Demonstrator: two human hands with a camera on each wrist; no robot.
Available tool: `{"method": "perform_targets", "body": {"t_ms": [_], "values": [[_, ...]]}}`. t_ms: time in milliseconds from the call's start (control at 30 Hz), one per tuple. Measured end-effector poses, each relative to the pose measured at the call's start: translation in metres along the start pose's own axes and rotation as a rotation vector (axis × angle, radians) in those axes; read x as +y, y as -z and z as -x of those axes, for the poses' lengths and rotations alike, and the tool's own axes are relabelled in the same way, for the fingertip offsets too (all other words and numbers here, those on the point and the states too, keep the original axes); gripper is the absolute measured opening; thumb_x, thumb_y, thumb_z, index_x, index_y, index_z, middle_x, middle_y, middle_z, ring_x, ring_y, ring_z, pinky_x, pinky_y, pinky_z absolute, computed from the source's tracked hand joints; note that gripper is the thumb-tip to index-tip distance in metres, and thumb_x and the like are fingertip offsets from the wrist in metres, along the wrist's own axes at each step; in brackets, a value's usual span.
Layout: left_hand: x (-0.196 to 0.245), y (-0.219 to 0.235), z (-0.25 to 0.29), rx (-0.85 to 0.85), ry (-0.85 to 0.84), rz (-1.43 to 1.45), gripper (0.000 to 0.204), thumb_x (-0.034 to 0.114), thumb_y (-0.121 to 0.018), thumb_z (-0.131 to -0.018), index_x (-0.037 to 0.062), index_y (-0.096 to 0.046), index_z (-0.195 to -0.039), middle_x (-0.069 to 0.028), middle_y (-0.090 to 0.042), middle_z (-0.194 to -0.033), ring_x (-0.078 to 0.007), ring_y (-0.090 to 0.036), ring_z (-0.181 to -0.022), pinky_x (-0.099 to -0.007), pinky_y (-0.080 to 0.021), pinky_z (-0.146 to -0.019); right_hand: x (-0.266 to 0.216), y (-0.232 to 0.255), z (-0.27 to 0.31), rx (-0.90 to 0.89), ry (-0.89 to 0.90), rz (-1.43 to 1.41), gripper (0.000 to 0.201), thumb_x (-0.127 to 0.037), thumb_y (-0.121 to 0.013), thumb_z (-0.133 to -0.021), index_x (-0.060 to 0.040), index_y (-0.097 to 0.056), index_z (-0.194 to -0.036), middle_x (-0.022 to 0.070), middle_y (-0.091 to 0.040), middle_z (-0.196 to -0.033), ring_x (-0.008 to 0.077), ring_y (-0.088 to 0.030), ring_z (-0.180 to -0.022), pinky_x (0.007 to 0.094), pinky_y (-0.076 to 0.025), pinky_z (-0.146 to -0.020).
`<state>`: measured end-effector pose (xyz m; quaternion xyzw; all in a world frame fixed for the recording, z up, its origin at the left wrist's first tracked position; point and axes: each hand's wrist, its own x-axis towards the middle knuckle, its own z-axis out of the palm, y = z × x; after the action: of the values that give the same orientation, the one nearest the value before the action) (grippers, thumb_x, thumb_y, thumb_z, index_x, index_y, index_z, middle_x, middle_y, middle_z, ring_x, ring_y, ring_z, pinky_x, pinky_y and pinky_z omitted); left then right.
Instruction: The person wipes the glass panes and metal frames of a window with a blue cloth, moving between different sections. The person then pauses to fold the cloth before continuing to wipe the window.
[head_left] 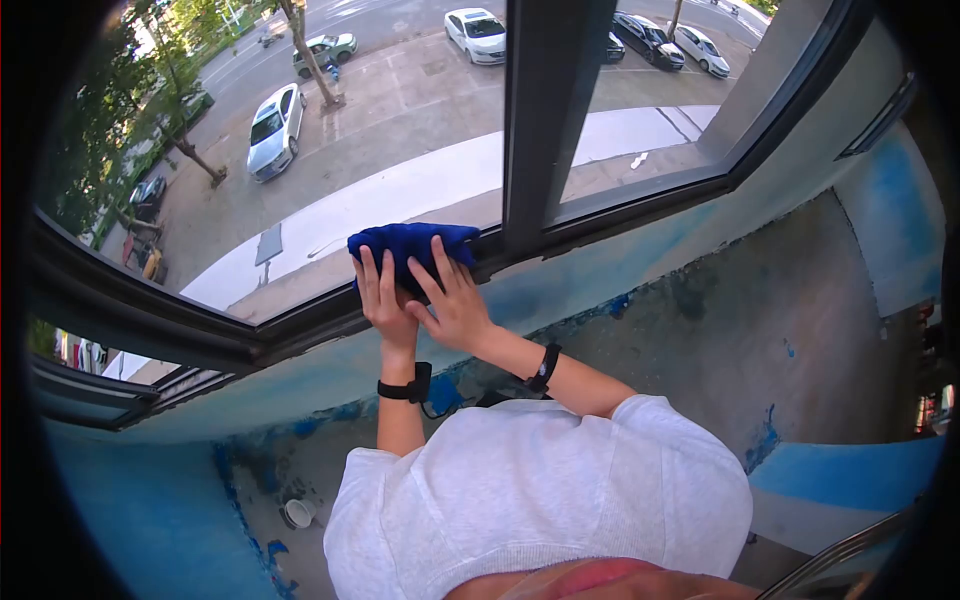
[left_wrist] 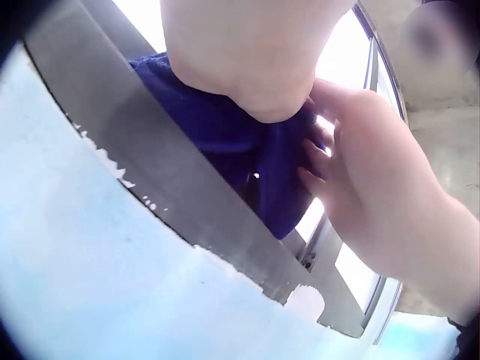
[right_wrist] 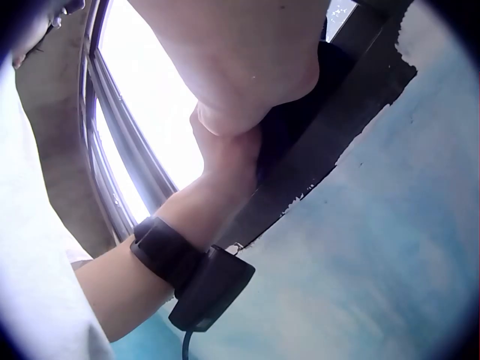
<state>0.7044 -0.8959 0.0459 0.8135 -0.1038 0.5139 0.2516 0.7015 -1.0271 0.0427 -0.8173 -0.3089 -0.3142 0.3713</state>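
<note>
A blue cloth (head_left: 412, 246) lies bunched against the lower window frame (head_left: 300, 325), just left of the upright mullion (head_left: 540, 120), where glass meets frame. Both hands are laid flat over it: the left hand (head_left: 382, 292) and right hand (head_left: 452, 300) lie side by side, fingers extended and slightly spread, pressing rather than gripping, evidently so both palms bear on the cloth. The wall (head_left: 640, 270) below shows patchy blue paint.

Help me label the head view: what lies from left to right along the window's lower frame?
Silver car → blue cloth under both hands → dark mullion → right pane.
</note>
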Motion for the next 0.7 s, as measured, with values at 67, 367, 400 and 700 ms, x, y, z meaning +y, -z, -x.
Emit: {"method": "perform_targets", "body": {"t_ms": [67, 367, 400, 700], "values": [[0.024, -0.006, -0.008, 0.031, -0.003, 0.005, 0.04, -0.001, -0.058, -0.089, 0.0014, -0.059, -0.129, -0.0216, -0.049, -0.145, -0.0435, -0.046, -0.133, -0.0501, -0.041, -0.109, 0.013, 0.021, 0.006, -0.016, 0.075, -0.057, 0.066, -0.031, -0.064, -0.091, -0.0078, -0.04, -0.148, 0.0293, -0.018, -0.158, 0.0467, -0.046, -0.124, 0.0514, -0.038, -0.104], [0.223, -0.083, -0.063, 0.313, -0.232, -0.083, 0.032, 0.01, -0.056, -0.096, -0.0007, -0.058, -0.126, -0.0276, -0.052, -0.138, -0.0445, -0.05, -0.129, -0.0574, -0.039, -0.109, 0.095, 0.211, -0.016, 0.306, 0.277, -0.17, 0.055, -0.034, -0.065, -0.09, -0.0109, -0.053, -0.139, 0.0284, -0.03, -0.154, 0.0453, -0.05, -0.124, 0.0499, -0.039, -0.104], [0.241, -0.094, -0.072, 0.318, -0.252, -0.112, 0.044, 0.033, -0.056, -0.1, -0.0017, -0.058, -0.127, -0.0287, -0.048, -0.142, -0.0469, -0.048, -0.129, -0.0544, -0.044, -0.106, 0.111, 0.23, -0.024, 0.359, 0.314, -0.139, 0.053, -0.034, -0.064, -0.09, -0.0106, -0.054, -0.137, 0.0284, -0.032, -0.153, 0.0442, -0.051, -0.122, 0.049, -0.04, -0.102], [0.287, -0.215, -0.159, 0.275, -0.235, -0.275, 0.052, 0.029, -0.048, -0.1, 0.0008, -0.044, -0.143, -0.0291, -0.023, -0.157, -0.0546, -0.02, -0.143, -0.0601, -0.025, -0.113, 0.202, 0.31, -0.127, 0.46, 0.332, -0.007, 0.049, -0.033, -0.057, -0.094, -0.0085, -0.054, -0.136, 0.0199, -0.037, -0.153, 0.0379, -0.048, -0.125, 0.0516, -0.029, -0.107]]}}
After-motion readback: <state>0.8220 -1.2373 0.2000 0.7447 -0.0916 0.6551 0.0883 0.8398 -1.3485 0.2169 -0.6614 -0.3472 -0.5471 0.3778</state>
